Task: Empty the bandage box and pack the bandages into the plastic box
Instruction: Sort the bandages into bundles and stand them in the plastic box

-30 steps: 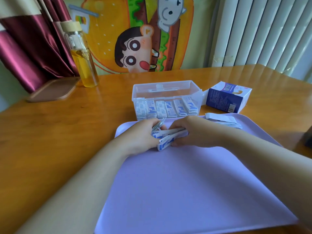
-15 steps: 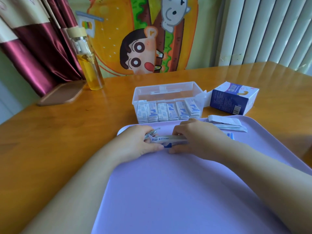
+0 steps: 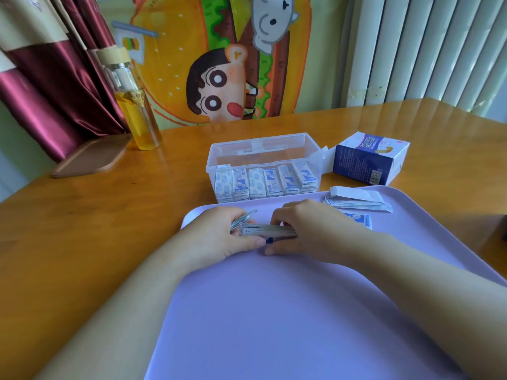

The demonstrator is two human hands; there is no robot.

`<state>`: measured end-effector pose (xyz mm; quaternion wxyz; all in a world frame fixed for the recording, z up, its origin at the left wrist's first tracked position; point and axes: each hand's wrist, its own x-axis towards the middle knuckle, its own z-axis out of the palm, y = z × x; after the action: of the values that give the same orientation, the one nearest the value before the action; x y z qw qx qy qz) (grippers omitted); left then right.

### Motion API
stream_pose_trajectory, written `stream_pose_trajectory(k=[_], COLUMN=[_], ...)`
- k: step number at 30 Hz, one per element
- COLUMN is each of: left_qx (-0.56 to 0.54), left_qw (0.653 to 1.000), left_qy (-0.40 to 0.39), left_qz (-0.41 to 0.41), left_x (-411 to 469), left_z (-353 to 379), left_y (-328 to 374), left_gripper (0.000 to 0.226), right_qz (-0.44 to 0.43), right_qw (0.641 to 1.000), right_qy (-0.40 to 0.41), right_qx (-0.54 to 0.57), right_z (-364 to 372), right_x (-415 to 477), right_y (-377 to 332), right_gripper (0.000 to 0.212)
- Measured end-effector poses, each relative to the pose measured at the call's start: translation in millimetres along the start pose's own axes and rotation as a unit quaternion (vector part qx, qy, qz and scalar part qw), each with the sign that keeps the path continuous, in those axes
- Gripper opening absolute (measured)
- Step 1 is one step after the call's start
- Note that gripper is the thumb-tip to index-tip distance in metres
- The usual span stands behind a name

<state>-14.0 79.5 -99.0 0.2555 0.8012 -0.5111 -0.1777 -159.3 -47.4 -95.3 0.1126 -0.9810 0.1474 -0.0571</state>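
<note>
A stack of wrapped bandages (image 3: 267, 231) is held at the far edge of the lilac tray (image 3: 274, 325), fingers of the left hand (image 3: 219, 239) and right hand (image 3: 310, 231) clamped on it. Beyond the tray, several rows are already packed in the clear plastic box (image 3: 263, 144). The bandage box (image 3: 365, 163) lies past the tray's far right corner, and loose bandages (image 3: 356, 201) there await packing.

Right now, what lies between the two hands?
A stack of bandages, lying on the tray; the left hand and the right hand grip its ends. The head view shows this.
</note>
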Motion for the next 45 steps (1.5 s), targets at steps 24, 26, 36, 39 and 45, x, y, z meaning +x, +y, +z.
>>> stream_pose_trajectory(k=[24, 26, 36, 39, 45], left_qx=[0.011, 0.042, 0.088, 0.073, 0.058], left_qw=[0.989, 0.990, 0.993, 0.995, 0.997], left_qy=[0.140, 0.123, 0.082, 0.068, 0.044], left_qz=[0.045, 0.056, 0.015, -0.016, -0.022], left_x=[1.4, 1.8, -1.6, -2.3, -0.6], left_z=[-1.0, 0.1, -4.0, -6.7, -4.4], left_y=[8.3, 5.5, 0.9, -0.9, -6.5], left_gripper=[0.012, 0.013, 0.024, 0.026, 0.035], right_qz=[0.068, 0.053, 0.044, 0.052, 0.073], right_qw=[0.931, 0.965, 0.981, 0.981, 0.976], right_qy=[0.078, 0.077, 0.079, 0.075, 0.081], right_qx=[0.349, 0.245, 0.171, 0.173, 0.191], right_z=[-10.1, -4.5, -3.2, -3.5, -1.6], right_x=[4.4, 5.0, 3.6, 3.7, 5.0], right_y=[15.3, 13.6, 12.0, 11.4, 15.1], right_gripper=[0.006, 0.004, 0.014, 0.016, 0.016])
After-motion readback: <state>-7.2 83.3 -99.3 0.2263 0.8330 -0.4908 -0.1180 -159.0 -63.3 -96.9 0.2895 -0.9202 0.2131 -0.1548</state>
